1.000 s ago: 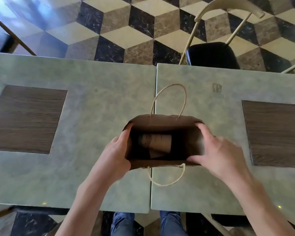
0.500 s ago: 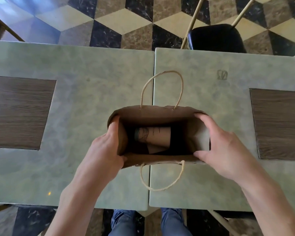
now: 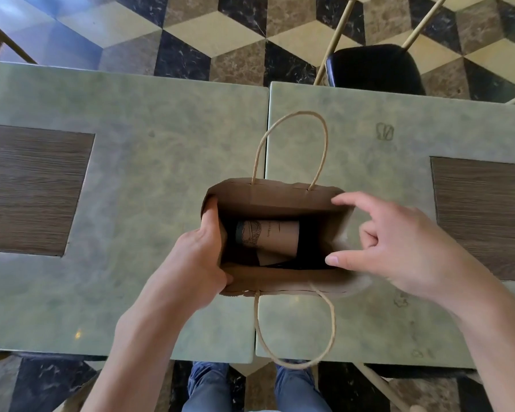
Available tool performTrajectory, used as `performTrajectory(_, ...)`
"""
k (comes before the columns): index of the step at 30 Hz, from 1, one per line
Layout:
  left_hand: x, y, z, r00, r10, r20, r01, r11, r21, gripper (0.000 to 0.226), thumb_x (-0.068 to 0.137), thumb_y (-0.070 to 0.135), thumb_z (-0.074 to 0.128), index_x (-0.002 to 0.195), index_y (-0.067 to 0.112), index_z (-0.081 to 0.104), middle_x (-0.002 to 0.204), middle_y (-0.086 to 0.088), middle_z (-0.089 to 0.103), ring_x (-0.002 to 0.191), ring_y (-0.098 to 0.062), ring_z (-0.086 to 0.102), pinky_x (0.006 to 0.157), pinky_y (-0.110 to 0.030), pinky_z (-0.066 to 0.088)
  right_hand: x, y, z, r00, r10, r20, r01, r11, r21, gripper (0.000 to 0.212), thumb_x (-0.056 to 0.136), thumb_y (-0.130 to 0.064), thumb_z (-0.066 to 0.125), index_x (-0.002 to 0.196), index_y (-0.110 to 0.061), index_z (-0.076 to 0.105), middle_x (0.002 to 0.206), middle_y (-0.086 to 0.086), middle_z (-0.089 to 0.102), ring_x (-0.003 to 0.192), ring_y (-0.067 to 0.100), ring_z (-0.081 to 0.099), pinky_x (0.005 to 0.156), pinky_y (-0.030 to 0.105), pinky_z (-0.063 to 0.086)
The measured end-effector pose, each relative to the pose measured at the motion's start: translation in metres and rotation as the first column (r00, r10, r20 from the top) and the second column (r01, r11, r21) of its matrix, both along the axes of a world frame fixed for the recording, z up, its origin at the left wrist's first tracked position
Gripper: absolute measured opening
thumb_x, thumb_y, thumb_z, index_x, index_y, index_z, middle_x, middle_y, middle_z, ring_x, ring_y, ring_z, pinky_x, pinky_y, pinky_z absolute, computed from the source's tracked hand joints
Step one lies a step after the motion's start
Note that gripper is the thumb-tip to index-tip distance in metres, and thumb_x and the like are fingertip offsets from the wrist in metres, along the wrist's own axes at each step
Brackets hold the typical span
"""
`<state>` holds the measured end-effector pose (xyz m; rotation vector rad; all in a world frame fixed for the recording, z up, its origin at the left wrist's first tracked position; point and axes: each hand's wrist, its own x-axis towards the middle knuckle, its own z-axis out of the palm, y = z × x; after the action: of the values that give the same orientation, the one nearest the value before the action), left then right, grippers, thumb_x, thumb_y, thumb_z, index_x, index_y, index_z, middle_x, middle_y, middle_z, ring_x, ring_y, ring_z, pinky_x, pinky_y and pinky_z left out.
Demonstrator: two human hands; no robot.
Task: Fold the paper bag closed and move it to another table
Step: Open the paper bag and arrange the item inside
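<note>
Now the paper bag [image 3: 280, 200] stands open on the seam between two green tables [image 3: 149, 138], with a printed cardboard roll [image 3: 268, 237] lying inside. The left hand [image 3: 201, 260] grips the left rim of the bag. The right hand [image 3: 399, 248] is spread, its fingers loosely touching the right rim.

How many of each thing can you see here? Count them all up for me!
Tables: 2
Paper bag: 1
Bag handles: 2
Paper cup inside the bag: 1
Chair: 1
Hands: 2
Total: 9
</note>
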<state>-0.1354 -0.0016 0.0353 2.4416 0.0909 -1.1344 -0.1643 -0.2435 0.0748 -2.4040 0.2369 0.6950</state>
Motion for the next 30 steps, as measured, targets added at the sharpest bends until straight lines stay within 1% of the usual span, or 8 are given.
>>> performTrajectory(5,-0.001,0.000,-0.004,1.000,-0.001,0.023,0.002,1.000,-0.022,0.109,0.081,0.006,0.065,0.148,0.031,-0.017,0.088,0.001,0.038,0.065,-0.006,0.041,0.059,-0.026,0.042,0.013,0.024,0.019,0.987,0.157,0.021,-0.159,0.981,0.115,0.011,0.088,-0.030,0.068,0.097,-0.035,0.068,0.066,-0.012,0.066,0.059,0.001,0.059,0.061,0.011,0.044)
performTrajectory(8,0.000,-0.001,-0.003,0.999,-0.009,0.030,0.010,1.000,-0.029,0.111,0.081,0.006,0.066,0.148,0.030,-0.018,0.088,0.000,0.039,0.066,-0.011,0.047,0.060,-0.029,0.046,0.029,0.047,0.000,0.944,0.321,-0.081,-0.315,0.946,0.083,0.019,0.092,-0.025,0.062,0.111,-0.030,0.067,0.096,-0.015,0.072,0.088,0.001,0.066,0.076,0.012,0.049)
performTrajectory(11,0.000,-0.001,-0.001,1.000,-0.013,0.019,0.014,0.999,-0.044,0.113,0.080,0.008,0.070,0.148,0.030,-0.018,0.102,-0.005,0.040,0.078,-0.022,0.052,0.069,-0.033,0.050,0.049,0.062,-0.040,0.858,0.453,-0.242,-0.480,0.875,-0.061,0.038,0.085,-0.035,0.069,0.120,-0.022,0.062,0.112,-0.001,0.069,0.102,0.022,0.064,0.085,0.031,0.051)
performTrajectory(13,-0.001,-0.001,0.000,1.000,-0.009,0.007,0.010,0.999,-0.051,0.114,0.080,0.009,0.071,0.148,0.029,-0.019,0.105,-0.005,0.038,0.085,-0.025,0.051,0.073,-0.034,0.050,0.059,0.070,-0.065,0.828,0.445,-0.340,-0.512,0.847,-0.139,0.046,0.082,-0.033,0.073,0.124,-0.017,0.061,0.118,0.005,0.066,0.107,0.029,0.062,0.088,0.034,0.049)
performTrajectory(16,-0.002,0.001,0.000,1.000,-0.012,0.009,0.012,0.998,-0.063,0.113,0.081,0.011,0.071,0.149,0.029,-0.018,0.106,-0.005,0.036,0.087,-0.025,0.049,0.074,-0.034,0.049,0.063,0.075,-0.100,0.804,0.432,-0.408,-0.556,0.791,-0.257,0.034,0.088,-0.016,0.064,0.122,-0.010,0.060,0.126,0.013,0.063,0.112,0.032,0.060,0.092,0.034,0.046)
performTrajectory(20,-0.005,0.003,-0.003,1.000,0.001,0.024,0.001,0.997,-0.071,0.111,0.081,0.012,0.071,0.149,0.030,-0.015,0.104,-0.006,0.039,0.086,-0.025,0.051,0.077,-0.037,0.052,0.062,0.066,-0.133,0.797,0.407,-0.446,-0.552,0.791,-0.265,0.045,0.092,-0.012,0.058,0.136,-0.012,0.052,0.141,0.015,0.054,0.128,0.034,0.052,0.109,0.037,0.038)
performTrajectory(24,-0.008,0.003,-0.005,0.999,0.000,0.034,0.003,0.995,-0.100,0.108,0.081,0.012,0.071,0.149,0.028,-0.011,0.104,-0.006,0.038,0.085,-0.024,0.050,0.072,-0.033,0.048,0.061,0.054,-0.151,0.812,0.386,-0.438,-0.522,0.816,-0.249,0.050,0.094,-0.017,0.057,0.142,-0.015,0.047,0.147,0.014,0.049,0.135,0.035,0.045,0.113,0.041,0.032)
performTrajectory(30,-0.005,0.002,-0.005,1.000,-0.002,0.016,0.004,0.996,-0.087,0.113,0.081,0.012,0.072,0.149,0.029,-0.017,0.104,-0.004,0.040,0.085,-0.023,0.051,0.071,-0.032,0.047,0.068,0.052,-0.165,0.781,0.362,-0.509,-0.524,0.822,-0.220,0.073,0.081,-0.034,0.074,0.146,-0.021,0.044,0.146,0.009,0.051,0.132,0.033,0.047,0.110,0.043,0.037)
